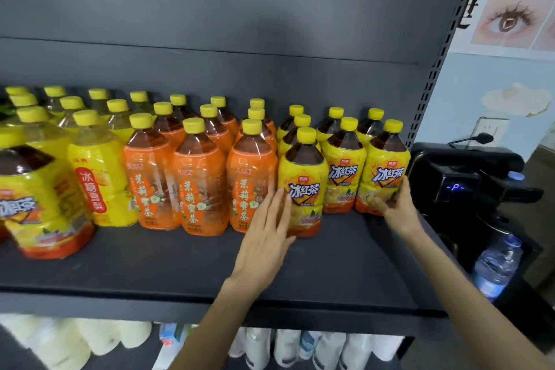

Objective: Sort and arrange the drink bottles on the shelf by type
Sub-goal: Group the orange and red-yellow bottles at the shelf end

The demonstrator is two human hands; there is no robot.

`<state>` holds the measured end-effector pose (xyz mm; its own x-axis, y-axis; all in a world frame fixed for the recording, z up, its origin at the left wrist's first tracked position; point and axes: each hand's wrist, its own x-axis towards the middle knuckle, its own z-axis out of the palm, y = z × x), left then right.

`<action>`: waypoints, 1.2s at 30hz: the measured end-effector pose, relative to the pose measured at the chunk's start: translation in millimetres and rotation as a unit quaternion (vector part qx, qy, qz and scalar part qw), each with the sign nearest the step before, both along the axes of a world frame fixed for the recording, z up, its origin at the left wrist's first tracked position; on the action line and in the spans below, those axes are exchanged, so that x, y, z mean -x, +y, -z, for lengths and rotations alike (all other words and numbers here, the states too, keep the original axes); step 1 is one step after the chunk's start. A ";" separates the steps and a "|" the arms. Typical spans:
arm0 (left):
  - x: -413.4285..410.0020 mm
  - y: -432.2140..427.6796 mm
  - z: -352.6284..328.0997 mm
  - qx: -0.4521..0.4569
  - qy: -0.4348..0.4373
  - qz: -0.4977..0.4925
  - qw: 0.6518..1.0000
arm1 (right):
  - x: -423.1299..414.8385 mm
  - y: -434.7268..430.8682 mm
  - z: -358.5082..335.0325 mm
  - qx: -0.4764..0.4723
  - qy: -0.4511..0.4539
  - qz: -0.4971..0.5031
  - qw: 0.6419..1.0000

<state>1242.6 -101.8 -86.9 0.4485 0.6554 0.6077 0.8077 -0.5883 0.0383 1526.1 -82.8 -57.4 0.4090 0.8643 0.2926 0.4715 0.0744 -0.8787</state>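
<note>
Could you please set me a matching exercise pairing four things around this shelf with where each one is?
Things:
1. left hand
2. right hand
3. orange bottles
4. water bottle

Places:
A. low down, right of the shelf
B. mid-shelf, in rows
C. gripping the rightmost yellow bottle
D. fingers straight against the yellow bottle just right of the orange ones

Pairs: 1-D, 2-C, 3-B, 4-A.
</note>
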 end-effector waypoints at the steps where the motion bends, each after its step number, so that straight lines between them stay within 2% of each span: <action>1: 10.9 -4.7 4.3 0.010 0.020 -0.008 1.000 | 8.1 -6.2 4.2 0.010 -0.012 -0.002 1.000; 4: 50.1 -18.8 8.2 0.029 0.019 -0.055 0.998 | 42.6 -36.7 12.5 0.064 -0.091 -0.004 0.994; 9: 134.0 -46.7 -7.6 0.025 -0.059 -0.136 0.989 | 121.9 -87.5 21.1 0.060 -0.251 -0.040 0.965; 11: 174.7 -59.8 -14.6 0.024 -0.060 -0.163 0.985 | 157.7 -100.1 23.5 0.035 -0.314 -0.027 0.949; 15: 270.9 -86.6 -12.4 0.031 -0.050 -0.219 0.974 | 230.2 -116.5 22.7 -0.040 -0.356 0.010 0.934; 21: 412.0 -132.7 -8.7 0.057 -0.046 -0.310 0.948 | 322.6 -127.8 32.8 -0.030 -0.369 -0.006 0.929; 26: 489.2 -141.8 -12.9 0.068 -0.102 -0.364 0.923 | 396.5 -126.4 25.6 -0.020 -0.316 -0.059 0.947; 31: 517.9 -110.5 -31.9 0.069 -0.138 -0.343 0.927 | 461.2 -97.7 1.8 -0.048 -0.240 -0.121 0.962; 36: 507.8 -50.7 -51.6 0.077 -0.203 -0.275 0.937 | 519.7 -50.3 -11.8 -0.140 -0.178 -0.160 0.961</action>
<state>734.8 -152.5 -35.3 -0.2302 0.8139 0.5334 0.8878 -0.0488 0.4576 1006.4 -133.1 -45.6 -0.0335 0.7963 0.6040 0.6519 0.4755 -0.5907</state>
